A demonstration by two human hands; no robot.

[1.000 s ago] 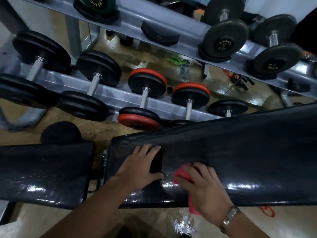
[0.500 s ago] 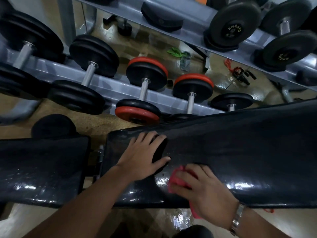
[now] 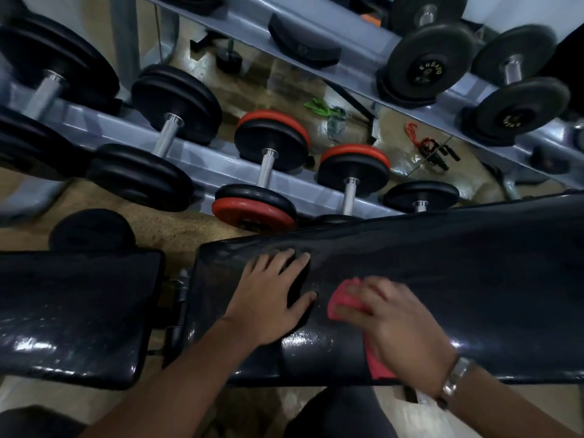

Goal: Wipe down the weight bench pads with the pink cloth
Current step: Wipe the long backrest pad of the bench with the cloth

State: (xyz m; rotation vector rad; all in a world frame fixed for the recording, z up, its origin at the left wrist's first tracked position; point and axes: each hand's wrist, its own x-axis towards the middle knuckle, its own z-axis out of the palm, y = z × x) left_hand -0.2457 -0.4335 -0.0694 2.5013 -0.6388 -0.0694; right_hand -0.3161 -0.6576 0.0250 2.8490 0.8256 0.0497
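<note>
The long black back pad (image 3: pixel 458 267) of the weight bench runs across the right, glossy and damp. A shorter black seat pad (image 3: pixel 79 311) lies to its left across a narrow gap. My right hand (image 3: pixel 401 327) presses the pink cloth (image 3: pixel 343 300) onto the back pad near its left end; a strip of cloth hangs down below my palm. My left hand (image 3: pixel 271 298) rests on the same pad just left of the cloth, fingers spread over a small black object that I cannot identify.
A grey dumbbell rack (image 3: pixel 221 165) stands right behind the bench with black and red-rimmed dumbbells (image 3: pixel 265 172) on its lower tier and larger dark dumbbells (image 3: pixel 429 61) above. A black roller pad (image 3: pixel 91 232) sits behind the seat. A metal hinge (image 3: pixel 177 298) joins the pads.
My right hand has slid the pink cloth a little up and to the right across the back pad. My left hand has stayed on the pad. The camera has shifted slightly.
</note>
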